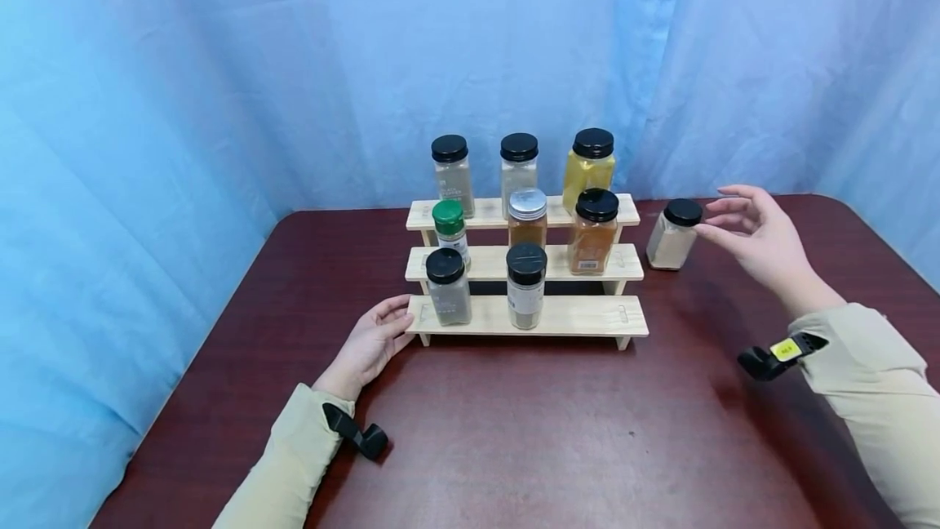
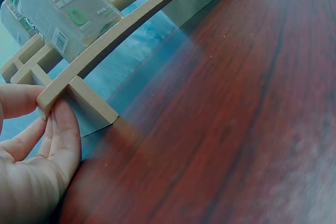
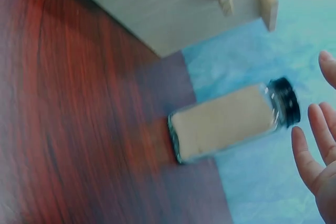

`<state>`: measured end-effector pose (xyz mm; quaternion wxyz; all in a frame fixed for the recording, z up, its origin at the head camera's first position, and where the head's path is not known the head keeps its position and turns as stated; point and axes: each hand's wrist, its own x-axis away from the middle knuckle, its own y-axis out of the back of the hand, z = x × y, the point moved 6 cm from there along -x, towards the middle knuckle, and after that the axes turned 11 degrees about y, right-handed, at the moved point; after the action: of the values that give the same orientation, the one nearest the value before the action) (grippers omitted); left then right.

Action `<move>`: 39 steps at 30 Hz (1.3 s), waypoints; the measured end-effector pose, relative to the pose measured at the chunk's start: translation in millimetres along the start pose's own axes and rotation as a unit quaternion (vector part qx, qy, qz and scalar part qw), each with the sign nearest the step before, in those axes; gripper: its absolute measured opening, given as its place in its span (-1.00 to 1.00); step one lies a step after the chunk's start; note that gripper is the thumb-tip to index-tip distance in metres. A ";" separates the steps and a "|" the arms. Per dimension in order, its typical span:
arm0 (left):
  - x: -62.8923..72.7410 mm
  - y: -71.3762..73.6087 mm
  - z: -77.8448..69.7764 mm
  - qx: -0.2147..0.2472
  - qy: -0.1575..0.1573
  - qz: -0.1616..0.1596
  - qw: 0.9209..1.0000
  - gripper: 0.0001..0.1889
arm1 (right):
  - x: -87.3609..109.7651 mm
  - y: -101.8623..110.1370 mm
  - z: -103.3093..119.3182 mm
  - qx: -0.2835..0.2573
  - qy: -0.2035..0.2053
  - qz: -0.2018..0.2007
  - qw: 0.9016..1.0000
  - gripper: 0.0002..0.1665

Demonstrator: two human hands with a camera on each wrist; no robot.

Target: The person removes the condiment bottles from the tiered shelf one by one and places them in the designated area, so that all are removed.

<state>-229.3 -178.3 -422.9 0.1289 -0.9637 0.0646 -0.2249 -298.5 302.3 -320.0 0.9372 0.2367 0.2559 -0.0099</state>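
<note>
My left hand (image 1: pixel 370 347) pinches the left end of the lowest shelf of a three-tier wooden spice rack (image 1: pixel 583 315); in the left wrist view thumb and fingers (image 2: pixel 65 129) lie above and below the board. Just right of the rack, a glass spice jar (image 1: pixel 671 245) of beige powder with a black lid stands on the table. Beside that lid is my right hand (image 1: pixel 771 243), its fingers spread and nothing gripped. In the right wrist view the fingertips (image 3: pixel 298 136) are right by the black lid (image 3: pixel 285 102).
A black pepper jar (image 1: pixel 450 302) and a black-capped shaker (image 1: pixel 525 300) stand on the bottom shelf. The middle shelf bears a green-lidded jar (image 1: pixel 450 227), a silver-lidded jar (image 1: pixel 527 219) and an orange-brown jar (image 1: pixel 591 243). Three black-lidded jars, one yellow (image 1: pixel 587 174), line the top. Blue curtains (image 1: pixel 470 47) hang behind.
</note>
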 end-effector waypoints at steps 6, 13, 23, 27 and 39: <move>-0.2 -0.5 0.0 -0.002 0.000 -0.003 1.000 -0.50 | 10.5 -4.9 17.7 -0.082 0.030 -0.021 0.996 -0.40; 0.7 -1.6 -1.8 -0.010 0.000 -0.002 1.000 -0.50 | 25.6 -13.7 40.7 -0.208 0.071 -0.025 0.975 -0.40; 0.2 -1.3 -1.6 -0.005 0.001 -0.003 1.000 -0.48 | 40.1 -41.7 77.9 -0.214 0.115 0.007 0.970 -0.43; 0.6 -1.8 -2.0 -0.003 -0.003 -0.001 1.000 -0.48 | 43.8 -59.4 90.5 -0.198 0.117 0.044 0.972 -0.43; 1.4 -1.7 -1.4 -0.001 -0.003 0.003 1.000 -0.48 | 46.7 -105.7 116.9 -0.147 0.142 0.132 0.970 -0.37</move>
<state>-228.6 -177.2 -420.7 0.1287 -0.9644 0.0677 -0.2211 -217.2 160.8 -300.5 0.9088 0.1270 0.3515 0.1854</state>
